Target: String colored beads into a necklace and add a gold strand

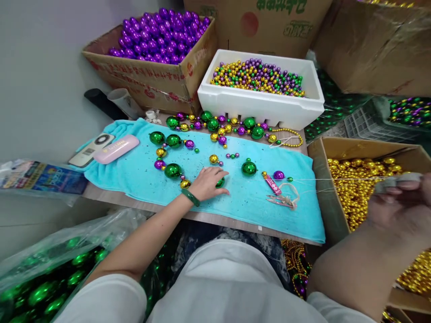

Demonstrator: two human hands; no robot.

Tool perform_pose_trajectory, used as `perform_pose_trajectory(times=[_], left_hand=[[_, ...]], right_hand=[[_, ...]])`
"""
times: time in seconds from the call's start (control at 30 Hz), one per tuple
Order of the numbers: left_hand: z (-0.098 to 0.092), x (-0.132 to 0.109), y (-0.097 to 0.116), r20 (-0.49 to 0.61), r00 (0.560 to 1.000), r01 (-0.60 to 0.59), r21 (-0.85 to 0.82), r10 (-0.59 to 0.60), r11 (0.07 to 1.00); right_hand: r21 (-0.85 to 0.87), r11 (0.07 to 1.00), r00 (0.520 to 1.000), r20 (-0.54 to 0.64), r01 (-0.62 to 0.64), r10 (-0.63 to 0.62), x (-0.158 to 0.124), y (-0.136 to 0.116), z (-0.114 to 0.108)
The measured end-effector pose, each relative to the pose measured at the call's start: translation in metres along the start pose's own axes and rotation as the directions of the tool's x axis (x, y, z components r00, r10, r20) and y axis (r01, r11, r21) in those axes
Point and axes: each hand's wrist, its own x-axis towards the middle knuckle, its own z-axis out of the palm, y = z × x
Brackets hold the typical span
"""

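My left hand (210, 183), a green bangle (191, 197) at its wrist, rests on the blue towel (235, 204) with fingers spread over a green bead (220, 182). Left of it curves a strand of green, gold and purple beads (173, 170). My right hand (397, 197), raised at the far right, is blurred, with pale coverings on its fingertips closed on a thin thread (323, 179) that stretches left across the towel. Loose purple (279, 175) and green beads (249, 168) lie between the hands, near a pink-labelled cutter (272, 184).
Behind the towel stand a carton of purple beads (141, 83) and a white foam box (262, 101) of small beads. A finished-looking strand (213, 124) lies before them. A pink case (116, 149) is at left; a gold-bead carton (336, 188) at right.
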Motion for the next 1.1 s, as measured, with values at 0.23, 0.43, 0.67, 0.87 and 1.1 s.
perform_pose_trajectory(times=[0.23,0.43,0.67,0.87,1.1], left_hand=[[-0.029,0.05,-0.033,-0.269,0.956,0.102,-0.084,-0.121,0.991],[-0.013,0.105,-0.033,-0.053,0.99,0.133,0.026,-0.132,0.991],[-0.007,0.112,-0.029,-0.05,0.985,0.161,-0.036,-0.162,0.986],[-0.022,0.086,-0.022,-0.03,0.905,0.058,-0.979,-0.424,0.194],[-0.039,0.067,-0.006,0.036,0.89,-0.055,-0.981,-0.454,-0.185]], right_hand=[[-0.121,0.984,0.907,0.386,-0.13,0.168,-0.04,0.054,0.003],[-0.362,0.881,0.709,0.533,-0.304,0.463,-0.092,0.087,0.017],[-0.495,0.833,0.656,0.548,-0.247,0.52,-0.104,0.103,0.015],[-0.498,0.827,0.658,0.536,-0.259,0.529,-0.105,0.118,0.008],[-0.517,0.818,0.638,0.547,-0.252,0.542,-0.115,0.126,0.008]])
